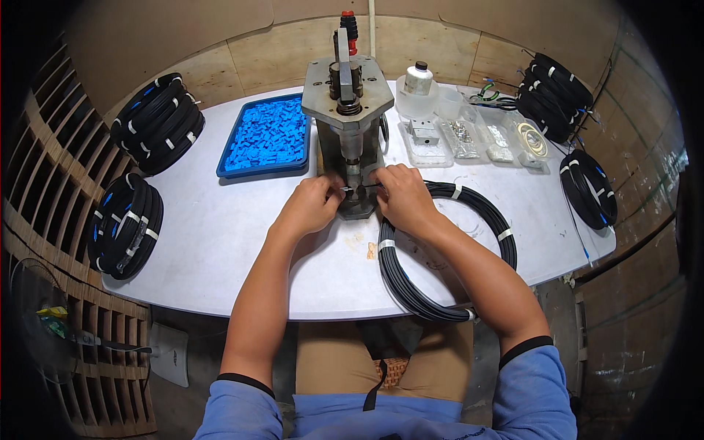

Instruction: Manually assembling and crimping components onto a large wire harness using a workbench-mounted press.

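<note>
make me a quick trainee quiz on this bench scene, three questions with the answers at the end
1. Open question: what colour are the small pieces in the tray?
2. True or false: the black cable coil nearest the right hand lies to the right of the metal press.
3. Fill in: the tray is nearer the person's ____ hand.

Key:
1. Blue.
2. True.
3. Left; the left hand is on the tray's side of the press.

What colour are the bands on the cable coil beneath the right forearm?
White bands, on a black cable coil; best seen in the head view.
</note>
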{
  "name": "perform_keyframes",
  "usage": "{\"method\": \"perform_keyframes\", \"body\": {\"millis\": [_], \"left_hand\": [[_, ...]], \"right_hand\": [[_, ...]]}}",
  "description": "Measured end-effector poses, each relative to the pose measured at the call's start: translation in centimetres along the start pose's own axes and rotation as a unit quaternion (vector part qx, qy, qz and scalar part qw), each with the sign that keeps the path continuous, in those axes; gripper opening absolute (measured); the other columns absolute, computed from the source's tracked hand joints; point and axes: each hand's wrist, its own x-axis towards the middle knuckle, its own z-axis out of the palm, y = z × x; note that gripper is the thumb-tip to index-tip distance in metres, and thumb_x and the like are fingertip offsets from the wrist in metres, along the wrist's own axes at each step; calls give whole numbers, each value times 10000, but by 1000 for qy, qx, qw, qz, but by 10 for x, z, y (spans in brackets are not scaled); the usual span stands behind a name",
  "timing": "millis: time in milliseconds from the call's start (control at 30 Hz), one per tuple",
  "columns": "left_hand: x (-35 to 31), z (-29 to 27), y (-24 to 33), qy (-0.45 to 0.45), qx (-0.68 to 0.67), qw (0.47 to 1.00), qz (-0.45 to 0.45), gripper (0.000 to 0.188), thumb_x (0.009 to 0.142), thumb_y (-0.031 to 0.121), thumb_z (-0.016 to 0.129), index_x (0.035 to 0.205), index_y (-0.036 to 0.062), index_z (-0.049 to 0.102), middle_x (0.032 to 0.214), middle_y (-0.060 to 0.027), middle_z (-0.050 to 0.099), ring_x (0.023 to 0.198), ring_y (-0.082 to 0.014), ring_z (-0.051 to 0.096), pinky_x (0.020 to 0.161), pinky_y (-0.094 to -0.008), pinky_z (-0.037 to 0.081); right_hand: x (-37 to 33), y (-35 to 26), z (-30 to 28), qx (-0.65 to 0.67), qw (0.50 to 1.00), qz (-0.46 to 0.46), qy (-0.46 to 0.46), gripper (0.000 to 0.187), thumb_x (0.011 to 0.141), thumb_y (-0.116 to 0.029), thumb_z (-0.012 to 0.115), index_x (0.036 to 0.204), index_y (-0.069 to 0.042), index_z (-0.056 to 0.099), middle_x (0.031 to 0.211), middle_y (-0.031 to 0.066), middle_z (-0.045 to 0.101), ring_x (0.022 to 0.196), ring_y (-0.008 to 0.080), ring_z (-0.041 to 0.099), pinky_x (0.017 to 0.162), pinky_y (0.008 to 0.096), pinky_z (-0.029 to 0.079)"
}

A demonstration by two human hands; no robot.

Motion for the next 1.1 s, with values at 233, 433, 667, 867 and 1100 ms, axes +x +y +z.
{"method": "perform_keyframes", "body": {"millis": [233, 433, 667, 867, 1100], "left_hand": [[-1, -4, 5, -8, -4, 1000, -9, 197, 944, 111, 647, 1064, -30, 717, 995, -287, 743, 926, -435, 732, 865, -469, 578], [0, -3, 3, -2, -9, 1000, -4, 197, 943, 108, 648, 1064, -32, 716, 987, -288, 742, 920, -434, 734, 861, -468, 580], [-1, -3, 3, -5, -14, 1000, -5, 203, 944, 109, 649, 1074, -34, 713, 997, -288, 743, 931, -438, 733, 866, -468, 580], [-1, -2, 1, -3, -13, 1000, -5, 205, 945, 110, 650, 1077, -35, 711, 1000, -286, 744, 933, -439, 733, 869, -468, 580], [-1, -3, 5, -7, -12, 1000, -8, 203, 935, 85, 636, 1080, -36, 710, 995, -283, 746, 940, -424, 739, 873, -457, 583]], "right_hand": [[0, -1, 0, 2, 1000, -10, 14, 269, 852, -99, 720, 1117, -75, 682, 1037, 105, 696, 1040, 318, 636, 892, 444, 465], [0, 2, 1, -16, 1000, -1, 18, 281, 845, -156, 749, 1096, -62, 665, 1035, 123, 681, 1054, 324, 626, 893, 456, 458], [1, 0, -2, -25, 999, -4, 27, 294, 831, -148, 744, 1094, -64, 645, 1024, 125, 686, 1042, 325, 629, 881, 463, 452], [1, 2, 1, 0, 1000, 4, 8, 281, 825, -130, 732, 1082, -60, 643, 966, 125, 726, 1029, 335, 646, 888, 472, 447], [1, 6, 2, -2, 1000, 4, -10, 255, 851, -164, 696, 1076, -55, 647, 935, 144, 736, 1031, 347, 665, 919, 480, 446]]}}
